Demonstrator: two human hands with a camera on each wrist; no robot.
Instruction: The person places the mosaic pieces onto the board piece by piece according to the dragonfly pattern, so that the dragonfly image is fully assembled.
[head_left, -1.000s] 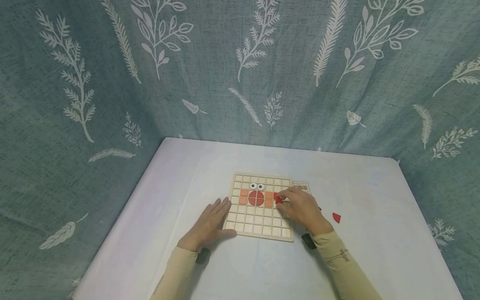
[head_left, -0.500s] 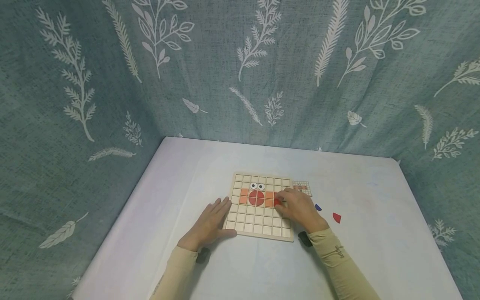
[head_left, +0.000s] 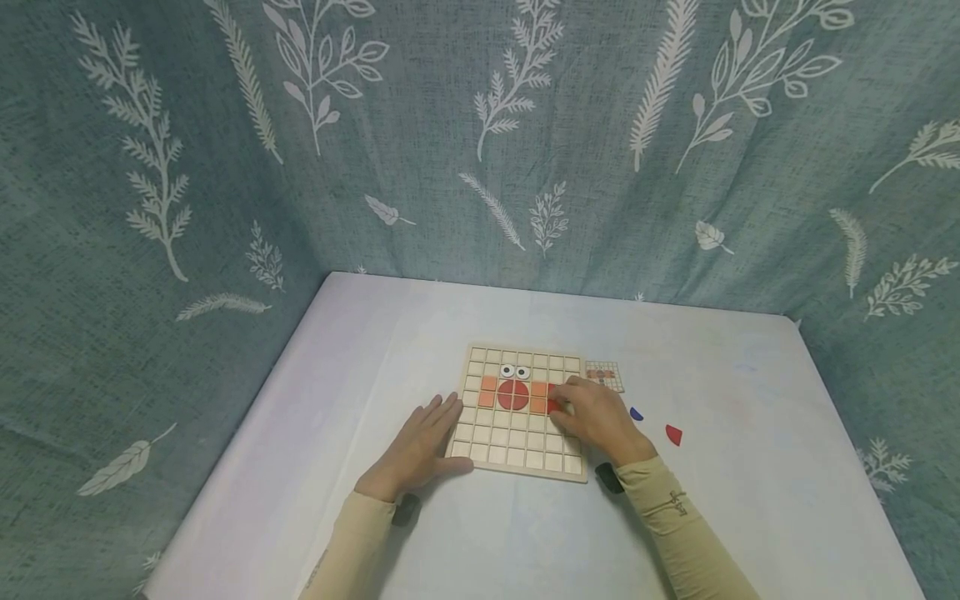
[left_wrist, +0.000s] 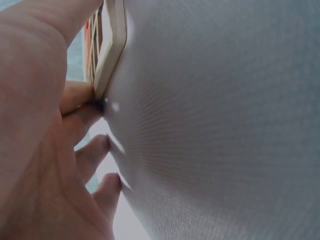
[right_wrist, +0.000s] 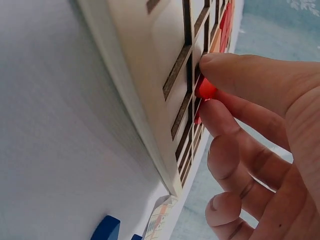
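Observation:
A wooden grid board lies on the table. Two eye pieces sit in its cells above a red circle made of quarter pieces, with orange squares to each side. My left hand rests against the board's left edge and front corner, fingers extended and thumb spread. At the right side of the grid, my right hand pinches a small red piece between thumb and fingers, down at a cell beside the orange squares. Another red piece shows just past it, partly hidden by the fingers.
A small pattern card lies by the board's upper right edge. Right of my right hand are a blue piece and a red quarter piece. A patterned curtain hangs behind the white table.
My right hand has shifted slightly left, bringing the red piece down to the cell beside the orange squares. The blue piece has come into view. My left hand stays in place.

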